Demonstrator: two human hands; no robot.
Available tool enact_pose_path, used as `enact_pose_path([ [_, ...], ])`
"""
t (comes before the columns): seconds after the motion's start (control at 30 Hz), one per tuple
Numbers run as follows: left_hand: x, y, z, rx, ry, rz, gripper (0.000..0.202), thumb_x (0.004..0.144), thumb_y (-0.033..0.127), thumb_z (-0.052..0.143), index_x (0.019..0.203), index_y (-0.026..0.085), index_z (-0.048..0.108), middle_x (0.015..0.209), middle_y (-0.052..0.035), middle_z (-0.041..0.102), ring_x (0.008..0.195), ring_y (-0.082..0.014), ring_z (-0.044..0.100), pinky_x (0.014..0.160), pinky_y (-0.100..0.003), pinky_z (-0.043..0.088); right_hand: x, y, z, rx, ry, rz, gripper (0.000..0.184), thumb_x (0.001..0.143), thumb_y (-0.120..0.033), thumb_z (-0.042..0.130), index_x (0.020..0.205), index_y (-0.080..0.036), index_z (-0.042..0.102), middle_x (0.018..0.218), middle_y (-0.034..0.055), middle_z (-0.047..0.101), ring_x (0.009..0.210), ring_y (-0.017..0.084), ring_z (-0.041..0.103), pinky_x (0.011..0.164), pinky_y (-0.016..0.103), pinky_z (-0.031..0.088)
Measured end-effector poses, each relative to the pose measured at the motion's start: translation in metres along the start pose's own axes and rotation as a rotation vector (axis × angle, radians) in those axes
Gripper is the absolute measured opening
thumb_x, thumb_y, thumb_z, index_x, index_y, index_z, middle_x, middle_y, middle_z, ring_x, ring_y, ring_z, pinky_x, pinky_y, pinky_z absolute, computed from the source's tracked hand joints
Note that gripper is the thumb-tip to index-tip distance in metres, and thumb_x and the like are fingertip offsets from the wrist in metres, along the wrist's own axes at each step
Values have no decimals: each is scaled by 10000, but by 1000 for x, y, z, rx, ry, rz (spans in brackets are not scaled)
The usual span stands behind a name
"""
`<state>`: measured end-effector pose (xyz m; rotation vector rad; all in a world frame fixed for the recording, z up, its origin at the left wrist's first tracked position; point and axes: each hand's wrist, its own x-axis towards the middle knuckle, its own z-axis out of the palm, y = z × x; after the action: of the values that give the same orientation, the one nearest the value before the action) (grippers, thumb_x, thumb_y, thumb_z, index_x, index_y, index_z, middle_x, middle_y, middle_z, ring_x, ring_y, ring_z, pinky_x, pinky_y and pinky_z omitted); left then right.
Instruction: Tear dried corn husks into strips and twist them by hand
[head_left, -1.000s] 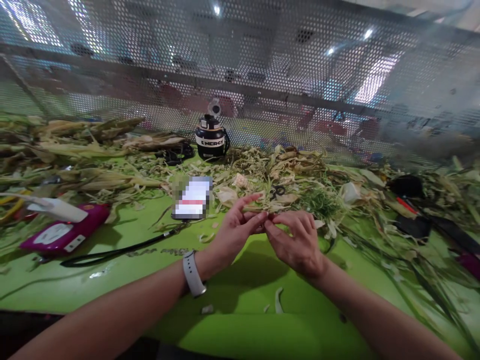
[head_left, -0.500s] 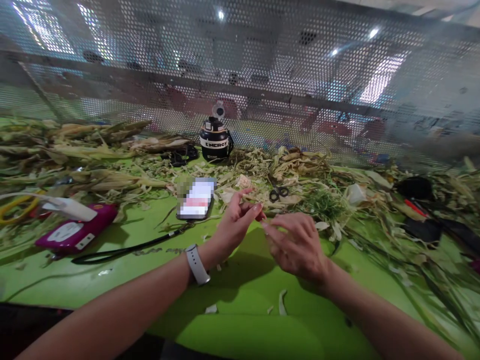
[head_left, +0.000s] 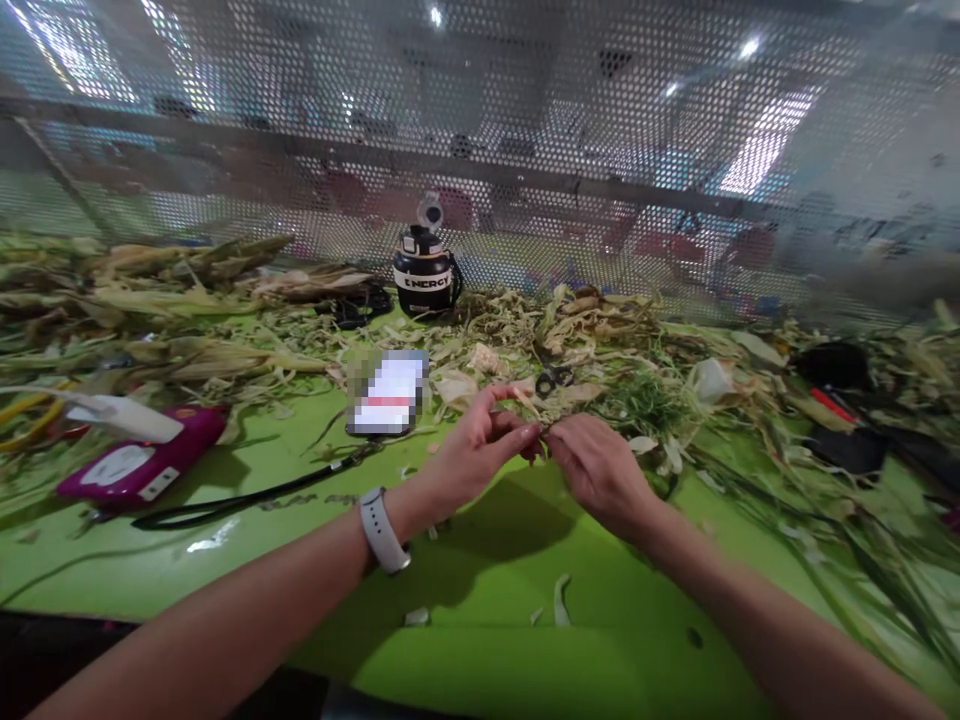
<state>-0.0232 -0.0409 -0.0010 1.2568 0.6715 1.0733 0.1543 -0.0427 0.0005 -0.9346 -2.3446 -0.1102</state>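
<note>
My left hand (head_left: pixel 484 440), with a white watch (head_left: pixel 384 530) on its wrist, is closed in a pinch at the centre of the green table (head_left: pixel 480 660). My right hand (head_left: pixel 600 470) is closed too, its fingertips meeting those of the left. What they pinch is too small and too covered to name; a thin pale strip shows just above the left fingertips. Black-handled scissors (head_left: pixel 553 378) lie just beyond the hands, among dried corn husks (head_left: pixel 600 315). Small husk scraps (head_left: pixel 562 600) rest on the table nearer me.
A phone (head_left: pixel 390 393) with a black strap (head_left: pixel 247 492) lies left of my hands. Further left is a purple power strip (head_left: pixel 142 460) with a white charger (head_left: pixel 124 413). A black bottle (head_left: pixel 424 275) stands behind, before a perforated metal screen (head_left: pixel 510 120). Green strands (head_left: pixel 652 405) lie right.
My right hand's fingers have drawn closer together and now meet the left fingertips. Both hands have shifted slightly, the left one a little to the right. The camera view has moved slightly.
</note>
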Motion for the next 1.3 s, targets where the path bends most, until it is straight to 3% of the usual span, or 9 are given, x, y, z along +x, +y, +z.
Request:
enact_pose_path([
  [0.13, 3, -1, -1, -106, 38, -150, 276, 761, 282, 676, 953, 141, 537, 729, 1, 652, 661, -102, 598, 693, -272, 480, 1, -2, -1, -272, 45, -106, 241, 927, -156, 398, 778, -145, 587, 669, 52, 578, 651, 178, 444, 634, 306, 312],
  [0.27, 3, 1, -3, -41, 4, -211, 200, 766, 320, 659, 830, 134, 622, 661, 12, 637, 586, -81, 565, 642, -249, 471, 0, -4, -2, -367, 46, -136, 224, 912, -138, 422, 769, -141, 595, 661, 47, 575, 647, 178, 428, 635, 313, 280],
  [0.43, 3, 1, -5, 224, -12, -150, 256, 826, 361, 565, 688, 146, 589, 582, 18, 591, 531, -83, 520, 571, -232, 432, -3, -7, -2, -438, 11, -115, 214, 902, -128, 430, 763, -152, 591, 655, 41, 552, 647, 181, 415, 640, 319, 255],
  [0.57, 1, 2, -6, 465, -35, -16, 261, 868, 371, 497, 724, 159, 548, 601, 26, 546, 541, -90, 492, 542, -224, 396, -3, -8, -1, -441, -24, -90, 211, 907, -137, 426, 768, -157, 584, 656, 37, 549, 647, 179, 418, 641, 316, 247],
  [0.73, -1, 7, -6, 591, -87, 53, 221, 893, 327, 453, 780, 155, 532, 642, 24, 513, 568, -92, 454, 552, -222, 382, -1, -7, 1, -402, -5, -40, 282, 942, -194, 384, 731, -155, 567, 637, 38, 550, 627, 173, 428, 626, 309, 251],
  [1.0, 1, 13, -6, 501, -111, -37, 160, 874, 265, 471, 796, 150, 549, 630, 24, 509, 586, -97, 458, 573, -228, 387, -2, -4, 7, -288, 3, 35, 324, 969, -240, 321, 775, -152, 565, 677, 54, 580, 634, 172, 457, 628, 293, 303],
  [1.3, -1, 14, -6, 462, -97, -16, 177, 877, 291, 479, 769, 162, 533, 632, 30, 508, 592, -91, 441, 597, -226, 380, -1, -8, 6, 210, -40, 262, 267, 953, -264, 324, 747, -190, 476, 662, 12, 536, 602, 136, 487, 581, 247, 370],
])
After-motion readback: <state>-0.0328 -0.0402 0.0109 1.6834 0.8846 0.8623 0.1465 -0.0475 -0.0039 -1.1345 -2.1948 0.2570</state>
